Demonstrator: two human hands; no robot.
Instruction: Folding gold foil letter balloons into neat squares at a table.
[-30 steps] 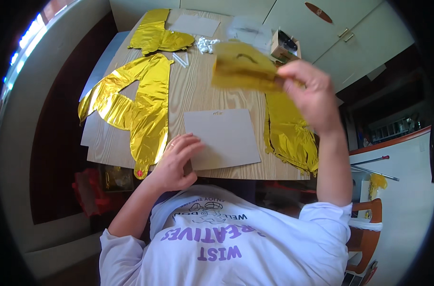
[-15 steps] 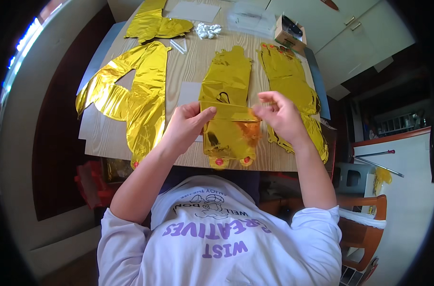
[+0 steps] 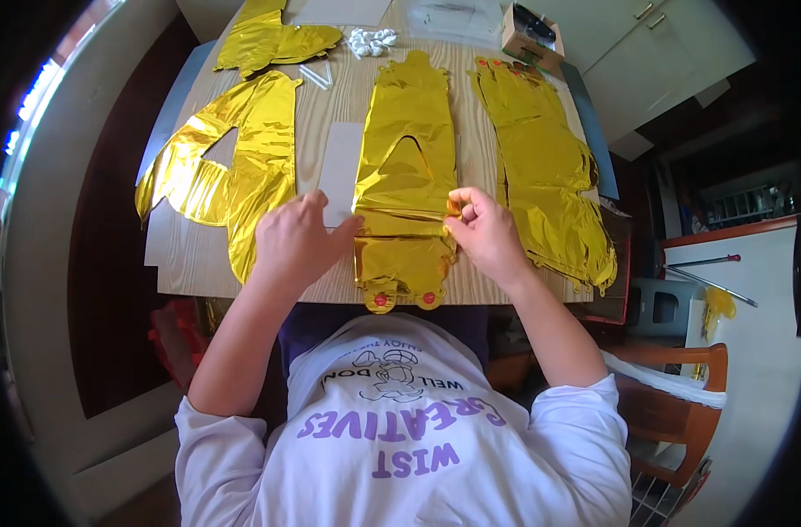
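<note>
Across the wood-grain table (image 3: 478,158) before you, a flat gold foil balloon (image 3: 405,189) lies lengthwise in the middle, creased crosswise, its two red-dotted tabs toward you. Your right hand (image 3: 488,233) pinches its right edge between thumb and fingers. Your left hand (image 3: 290,233) has its thumb at the left edge, fingers bent; whether they grip, I cannot tell. A pale card (image 3: 341,158) shows along the balloon's left side.
</note>
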